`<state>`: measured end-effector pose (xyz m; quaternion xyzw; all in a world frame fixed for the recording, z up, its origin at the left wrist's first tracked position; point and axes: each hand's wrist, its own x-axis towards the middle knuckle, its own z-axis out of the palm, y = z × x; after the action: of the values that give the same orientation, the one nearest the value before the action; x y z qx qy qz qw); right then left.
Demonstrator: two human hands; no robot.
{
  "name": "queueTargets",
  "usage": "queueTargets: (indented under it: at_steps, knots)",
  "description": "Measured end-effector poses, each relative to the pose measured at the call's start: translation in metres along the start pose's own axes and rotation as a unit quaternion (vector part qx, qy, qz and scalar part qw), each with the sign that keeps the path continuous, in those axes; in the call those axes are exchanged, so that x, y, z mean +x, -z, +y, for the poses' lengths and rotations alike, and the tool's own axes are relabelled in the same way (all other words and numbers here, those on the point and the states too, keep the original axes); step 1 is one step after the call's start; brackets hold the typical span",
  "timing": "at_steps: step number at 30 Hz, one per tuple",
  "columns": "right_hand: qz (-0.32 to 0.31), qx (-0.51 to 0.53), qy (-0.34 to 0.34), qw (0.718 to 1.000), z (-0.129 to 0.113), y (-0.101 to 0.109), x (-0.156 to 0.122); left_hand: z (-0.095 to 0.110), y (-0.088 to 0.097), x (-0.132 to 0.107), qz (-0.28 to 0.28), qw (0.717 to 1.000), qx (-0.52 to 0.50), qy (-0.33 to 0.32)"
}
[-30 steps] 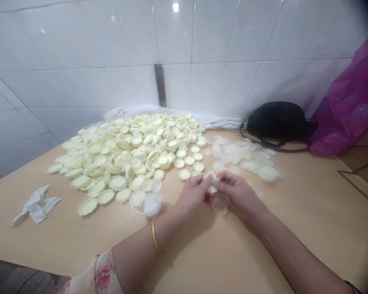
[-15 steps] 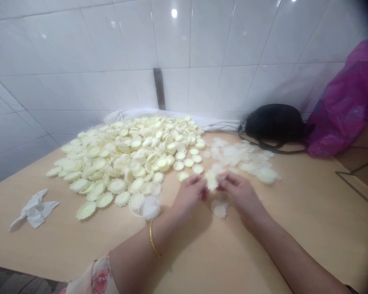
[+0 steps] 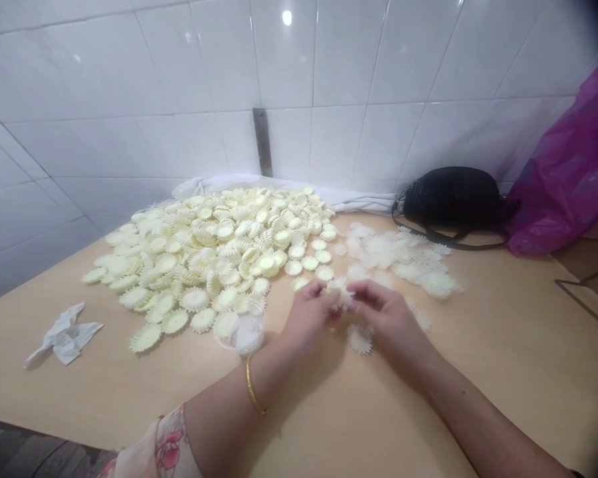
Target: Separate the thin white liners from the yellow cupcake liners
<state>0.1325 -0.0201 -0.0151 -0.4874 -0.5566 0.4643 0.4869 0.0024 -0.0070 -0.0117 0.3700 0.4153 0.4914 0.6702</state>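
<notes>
L hand & R hand, nearly closed, pinch one flower; tub at L hand's 8 o'c may tip if bumped.

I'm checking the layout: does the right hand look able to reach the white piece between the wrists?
Probably yes: the white piece lies close, its near edge uncovered, though the right hand is busy with another piece.

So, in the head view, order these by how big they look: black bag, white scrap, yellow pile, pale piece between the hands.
Largest to smallest:
1. Yellow pile
2. Black bag
3. White scrap
4. Pale piece, partly hidden and blurred
</notes>
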Motion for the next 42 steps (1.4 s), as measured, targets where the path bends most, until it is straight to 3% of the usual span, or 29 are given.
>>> queueTargets:
  at_steps: [6,13,17,22,25,27,33,42]
  knots:
    - [-0.012,0.128,-0.067,0.989,0.002,0.003,0.004,-0.006,0.006,0.003,-0.032,0.997,0.06,-0.025]
    - [0.046,0.126,-0.064,0.989,-0.003,0.003,0.003,-0.009,0.007,0.007,-0.085,0.996,0.019,0.0]
    - [0.064,0.091,-0.04,0.993,0.0,0.004,0.006,-0.01,0.009,0.009,-0.06,0.998,0.018,0.017]
    - [0.152,0.07,-0.001,0.986,0.007,0.016,0.014,-0.007,0.012,0.009,-0.019,0.998,0.061,-0.011]
    - [0.143,0.081,0.001,0.986,0.007,0.029,0.02,-0.004,0.01,0.008,-0.009,0.999,0.043,0.002]
    - [0.136,0.032,0.008,0.99,0.005,0.04,0.023,-0.003,0.008,0.007,-0.014,0.999,0.046,0.011]
    - [0.195,-0.102,0.006,0.975,-0.002,0.075,0.029,0.0,0.006,0.004,-0.014,0.998,0.056,0.022]
    - [0.217,-0.282,-0.073,0.932,0.018,0.101,0.035,-0.001,0.005,0.003,-0.016,0.998,0.058,0.031]
